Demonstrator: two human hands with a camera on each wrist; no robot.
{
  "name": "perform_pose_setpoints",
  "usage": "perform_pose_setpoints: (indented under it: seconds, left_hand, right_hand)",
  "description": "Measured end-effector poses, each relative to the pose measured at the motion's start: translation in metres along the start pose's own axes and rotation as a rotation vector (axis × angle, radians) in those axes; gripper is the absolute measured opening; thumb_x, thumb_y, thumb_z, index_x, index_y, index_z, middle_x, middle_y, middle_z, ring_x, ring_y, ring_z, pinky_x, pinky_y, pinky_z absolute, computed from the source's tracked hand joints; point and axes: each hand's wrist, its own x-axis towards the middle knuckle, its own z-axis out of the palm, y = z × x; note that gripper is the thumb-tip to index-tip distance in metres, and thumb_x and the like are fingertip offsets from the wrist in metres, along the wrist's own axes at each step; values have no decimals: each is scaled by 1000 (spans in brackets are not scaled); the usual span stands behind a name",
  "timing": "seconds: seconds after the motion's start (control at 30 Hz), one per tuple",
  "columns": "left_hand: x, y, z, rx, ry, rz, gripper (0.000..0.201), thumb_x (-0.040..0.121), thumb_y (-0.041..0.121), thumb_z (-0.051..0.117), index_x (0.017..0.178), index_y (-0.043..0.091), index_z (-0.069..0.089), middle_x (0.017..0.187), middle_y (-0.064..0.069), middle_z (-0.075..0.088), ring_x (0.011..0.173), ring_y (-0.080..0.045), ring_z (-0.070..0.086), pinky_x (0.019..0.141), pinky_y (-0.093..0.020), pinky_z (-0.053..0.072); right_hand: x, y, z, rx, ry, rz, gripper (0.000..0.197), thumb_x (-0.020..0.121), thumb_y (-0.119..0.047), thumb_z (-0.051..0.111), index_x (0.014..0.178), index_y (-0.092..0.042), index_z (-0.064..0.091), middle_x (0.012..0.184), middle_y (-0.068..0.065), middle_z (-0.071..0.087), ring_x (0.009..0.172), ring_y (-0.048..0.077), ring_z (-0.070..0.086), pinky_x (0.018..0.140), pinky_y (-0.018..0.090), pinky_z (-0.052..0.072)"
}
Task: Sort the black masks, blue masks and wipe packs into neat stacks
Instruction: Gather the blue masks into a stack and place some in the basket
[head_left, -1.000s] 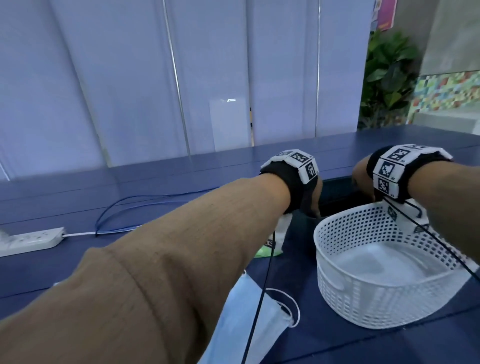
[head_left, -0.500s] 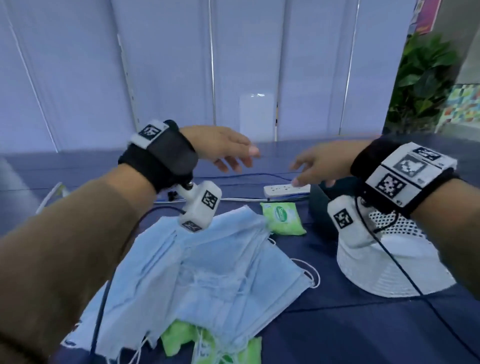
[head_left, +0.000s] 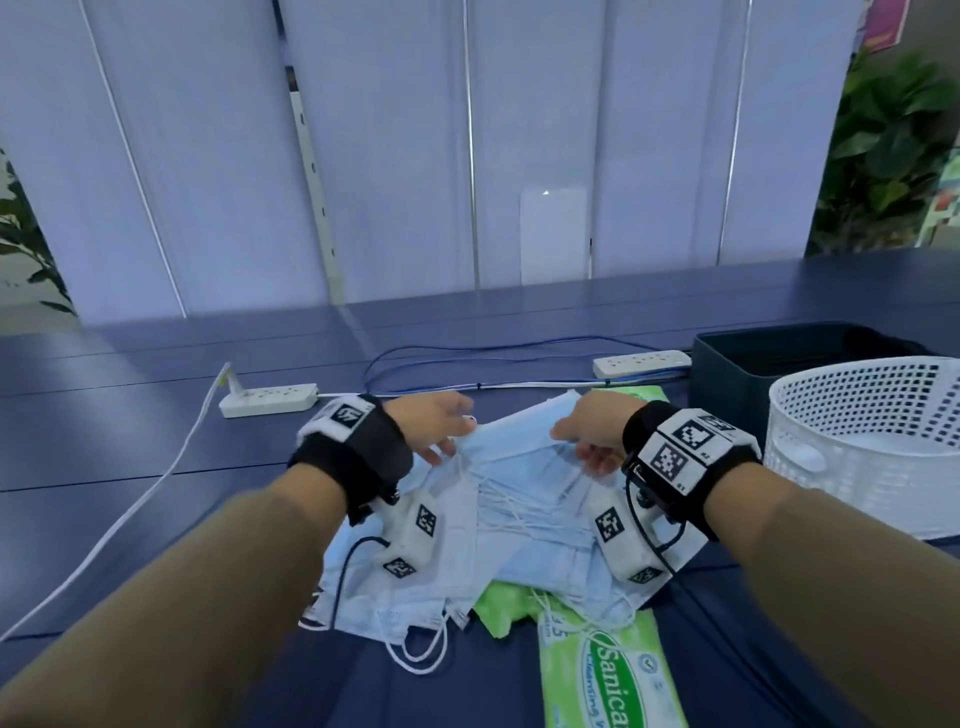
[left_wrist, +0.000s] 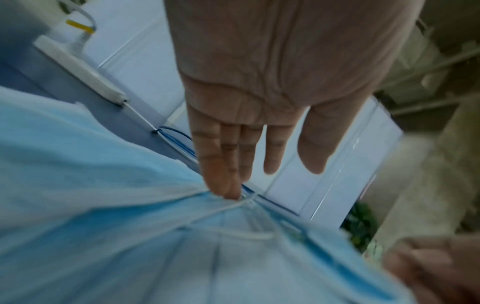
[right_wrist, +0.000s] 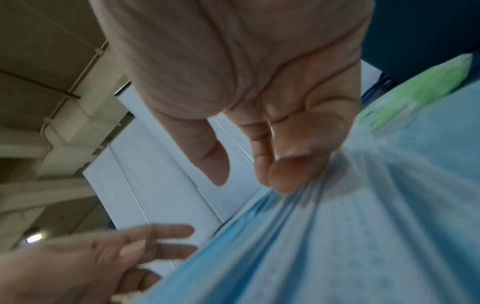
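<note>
A loose heap of blue masks (head_left: 519, 514) lies on the dark blue table (head_left: 130, 441) between my hands. My left hand (head_left: 439, 428) has straight fingers (left_wrist: 226, 181) whose tips touch the top mask's left corner by an ear loop, with the thumb apart. My right hand (head_left: 587, 441) curls its fingers (right_wrist: 291, 174) onto the same mask's (right_wrist: 363, 226) right edge, bunching the pleats, thumb held off. Green wipe packs lie at the front (head_left: 610, 670), under the heap (head_left: 498, 603) and behind my right hand (head_left: 631, 391). I see no black masks.
A white perforated basket (head_left: 872, 447) stands at the right, with a dark bin (head_left: 727, 374) behind it. Two white power strips (head_left: 267, 399) (head_left: 641, 362) and blue and white cables (head_left: 415, 364) lie along the back. A wall of blinds rises behind the table.
Both hands have dropped from mid-air onto the heap of blue masks. My head has tilted down, so the heap and the front wipe pack sit nearer the centre.
</note>
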Motion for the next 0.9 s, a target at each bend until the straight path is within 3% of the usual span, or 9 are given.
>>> perform_pose_setpoints:
  seconds: [0.07, 0.17, 0.3, 0.37, 0.43, 0.57, 0.7, 0.8, 0.9]
  left_hand:
    - [13, 10, 1, 205, -21, 8, 58, 97, 31, 49, 147, 13, 26, 137, -7, 47, 83, -23, 60, 61, -24, 48]
    - [26, 24, 2, 540, -3, 46, 60, 90, 41, 58, 138, 10, 43, 134, -9, 52, 114, -25, 54, 84, -25, 43]
    - [29, 43, 6, 439, 82, 138, 29, 85, 31, 67, 104, 9, 64, 87, 1, 57, 81, -17, 51, 55, -17, 33]
    - [23, 49, 7, 207, 108, 188, 8, 88, 22, 64, 87, 15, 61, 73, 2, 52, 68, -16, 49, 52, -18, 35]
    - [9, 51, 9, -113, 67, 238, 16, 90, 13, 59, 76, 17, 54, 70, -1, 48, 60, -14, 45, 50, -17, 39]
    - [-13, 42, 22, -368, -47, 259, 14, 91, 5, 55, 91, 18, 60, 81, -1, 61, 65, -11, 54, 55, -17, 44]
    - [-10, 33, 27, -562, -15, 243, 15, 87, 19, 63, 102, 24, 65, 103, 0, 70, 93, -19, 65, 84, -33, 51]
    - [-3, 27, 21, -785, 153, 240, 27, 88, 10, 59, 115, 4, 63, 95, -1, 73, 88, -21, 68, 85, -35, 52]
    - [-2, 20, 3, -899, 230, 283, 34, 93, 3, 49, 127, 4, 54, 104, -1, 72, 91, -18, 69, 84, -35, 55]
  right_hand:
    - [-3, -2, 3, -107, 47, 0, 26, 93, -23, 52, 72, -7, 50, 59, 6, 52, 26, 11, 44, 39, 20, 38]
    - [-6, -2, 3, -84, 99, 5, 29, 93, -29, 52, 78, -5, 48, 59, 7, 51, 28, 13, 44, 41, 21, 38]
    - [3, 5, 1, 294, 159, 42, 51, 91, -28, 58, 129, -6, 32, 71, 17, 52, 35, 19, 45, 42, 22, 39]
    - [8, 11, -3, 449, 176, 20, 58, 91, -24, 58, 135, -18, 21, 79, 18, 54, 38, 20, 47, 40, 22, 39]
    - [12, 16, -5, 617, 168, -28, 52, 90, -15, 59, 129, -23, 26, 72, 14, 53, 43, 20, 49, 37, 20, 39]
    - [14, 20, -8, 921, 162, -135, 58, 86, 7, 54, 134, -18, 34, 61, 6, 51, 46, 13, 44, 36, 16, 32]
    - [3, 10, -10, 812, 92, -282, 57, 84, 9, 55, 131, -15, 36, 67, 10, 53, 47, 15, 41, 37, 20, 32]
    - [-4, 7, -19, 701, 73, -322, 38, 89, -4, 58, 122, -13, 42, 66, 9, 57, 43, 15, 46, 37, 22, 34]
    - [-5, 17, -33, 394, 147, -234, 23, 92, -27, 57, 109, -15, 49, 76, 8, 61, 48, 16, 49, 42, 22, 34]
